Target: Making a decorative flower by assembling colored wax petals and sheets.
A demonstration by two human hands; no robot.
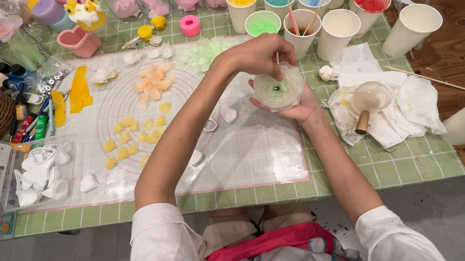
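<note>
Head view: silicone mat [258, 156] fills frame centre; above it, right hand [299, 106] cups a pale wax flower [279, 90], palm mostly hidden, while left hand [259, 56] pinches its upper petals, fingertips obscured.

Pale green-white flower [278, 91], green checked tablecloth [420, 162], yellow petals [130, 138].

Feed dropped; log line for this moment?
right hand: cradles pale layered flower | left hand: fingers pinch its top edge | beneath: silicone mat
</note>
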